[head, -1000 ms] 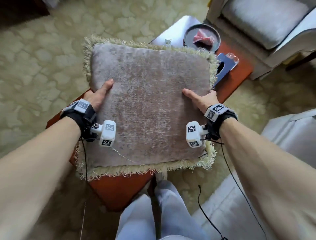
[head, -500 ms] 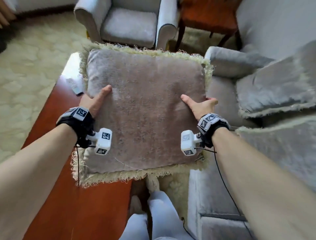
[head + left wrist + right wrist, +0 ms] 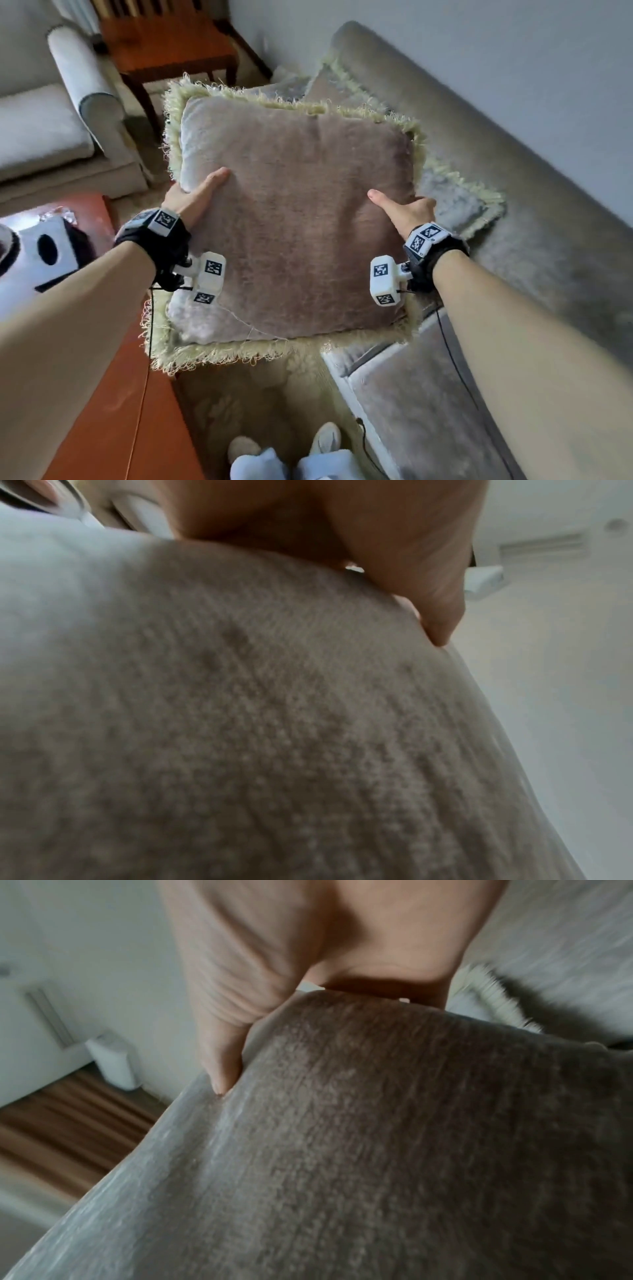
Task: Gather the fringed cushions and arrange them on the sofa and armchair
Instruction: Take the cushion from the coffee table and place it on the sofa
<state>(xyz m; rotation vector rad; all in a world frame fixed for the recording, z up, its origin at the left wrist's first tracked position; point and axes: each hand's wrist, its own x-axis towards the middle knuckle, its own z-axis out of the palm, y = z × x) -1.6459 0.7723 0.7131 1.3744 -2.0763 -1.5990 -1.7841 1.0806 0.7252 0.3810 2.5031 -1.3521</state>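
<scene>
Currently logged: fringed cushion (image 3: 294, 219) held up at frame centre in head view, brownish-grey velvet face toward cam, pale fringe all round. Left hand (image 3: 191, 202) gripped its left edge, thumb lying on the front face, fingers out of sight behind. Right hand (image 3: 407, 212) gripped the right edge the same way, thumb on front, fingers hidden behind. Both wrist views confirmed: thumb pressed into the pile, palm wrapped over the edge; rest blurred.

Cushion hung above the gap btw. coffee table (image 3: 113, 411), lower left, and sofa (image 3: 513, 205), which ran diagonally across the right half. Two more fringed cushions lay on the sofa seat behind the held one: one (image 3: 459, 205) just right of the right hand, another (image 3: 339, 89) at upper centre, against the sofa's end. Armchair (image 3: 51, 130) at upper left, wooden side table (image 3: 168, 48) at top btw. armchair and sofa. White tissue box (image 3: 41, 246) on the coffee table, left edge. Person's feet at bottom centre on pale carpet.
</scene>
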